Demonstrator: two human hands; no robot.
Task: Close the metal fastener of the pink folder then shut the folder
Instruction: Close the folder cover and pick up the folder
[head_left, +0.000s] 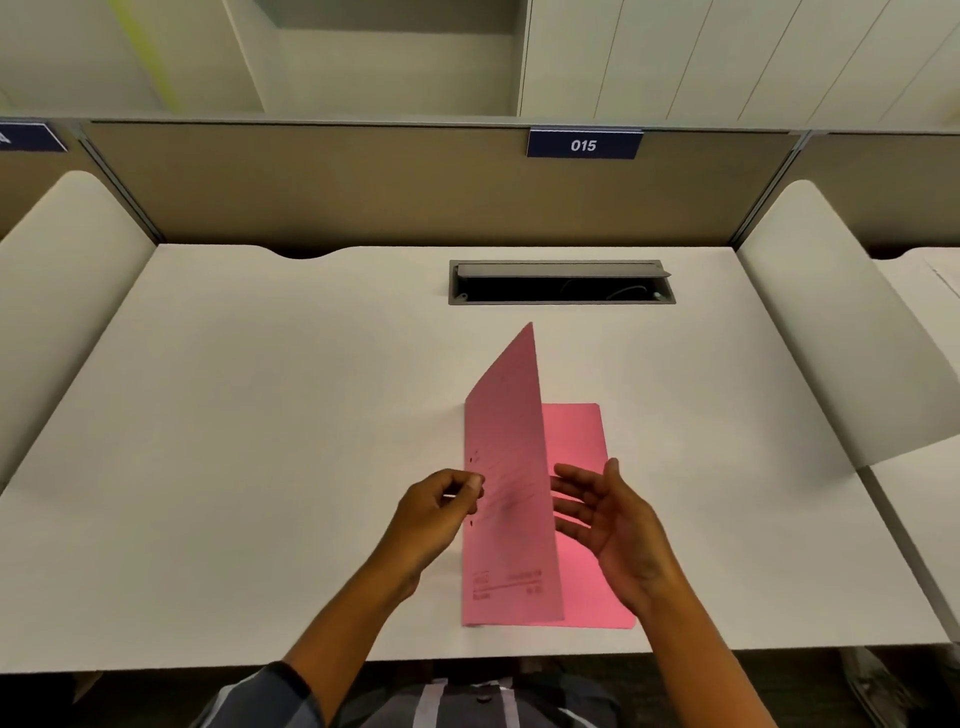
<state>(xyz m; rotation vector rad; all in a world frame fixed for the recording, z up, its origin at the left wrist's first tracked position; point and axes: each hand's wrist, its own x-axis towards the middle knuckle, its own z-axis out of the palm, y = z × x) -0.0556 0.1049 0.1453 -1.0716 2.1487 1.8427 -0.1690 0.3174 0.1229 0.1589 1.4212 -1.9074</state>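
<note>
The pink folder (576, 447) lies on the white desk (260, 415), near its front edge. Its back cover is flat; its front cover (506, 467) stands nearly upright, hinged along the left side, with printed lines on its outer face. My left hand (434, 512) is on the left of the raised cover, thumb and fingertips pinched against it near the spine. My right hand (613, 519) is on the right of the cover, palm toward it and fingers spread over the flat back cover, holding nothing. The metal fastener is hidden behind the raised cover.
A cable slot (561, 283) with a raised grey flap sits at the back of the desk. Rounded white side dividers (62, 291) (831, 322) flank the desk. A tan back panel carries a blue sign reading 015 (583, 144).
</note>
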